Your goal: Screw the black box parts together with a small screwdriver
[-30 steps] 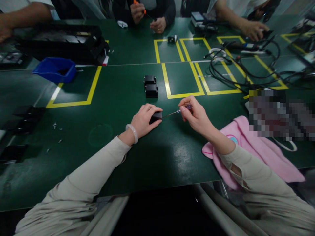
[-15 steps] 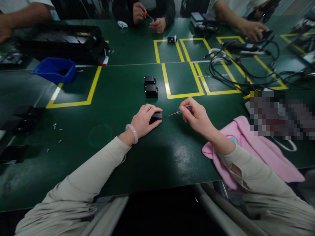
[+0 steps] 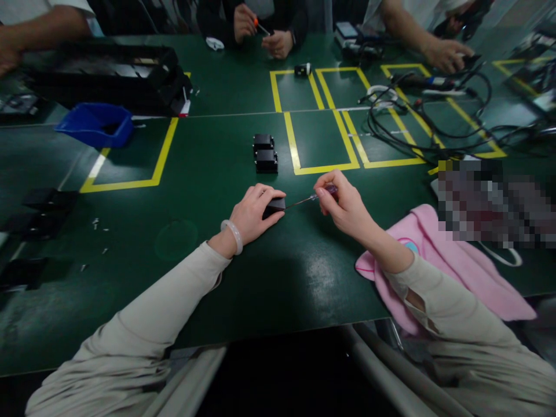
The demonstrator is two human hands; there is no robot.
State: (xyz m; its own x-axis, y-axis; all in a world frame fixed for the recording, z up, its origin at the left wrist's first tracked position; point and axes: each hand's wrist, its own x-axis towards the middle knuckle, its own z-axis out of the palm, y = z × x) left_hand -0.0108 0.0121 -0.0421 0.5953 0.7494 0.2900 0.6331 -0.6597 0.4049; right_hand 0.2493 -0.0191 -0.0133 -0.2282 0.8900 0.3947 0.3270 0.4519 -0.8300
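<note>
My left hand (image 3: pixel 254 211) is closed around a small black box-shaped part (image 3: pixel 274 205), pressing it to the green table (image 3: pixel 260 278). The fingers cover much of that part. In my right hand (image 3: pixel 341 202) is a screwdriver (image 3: pixel 330 190) with a dark purplish handle, held lightly by the fingers. Its thin shaft points left, and the tip meets the right side of the black part. Beyond my left hand stand two similar black parts (image 3: pixel 266 157), one behind the other, with small screws at their sides.
Loose screws (image 3: pixel 96 222) and dark parts (image 3: pixel 32 223) lie at left. A blue bin (image 3: pixel 98 124) stands by a long black housing (image 3: pixel 117 75). Black cables (image 3: pixel 391 139) spread at right, near a pink cloth (image 3: pixel 434 260). Across the table, a co-worker's hands (image 3: pixel 278 43) hold an orange-tipped tool.
The screwdriver's handle shows slightly more between the fingers of my right hand, which has shifted a little. My left hand and the black part stay in place.
</note>
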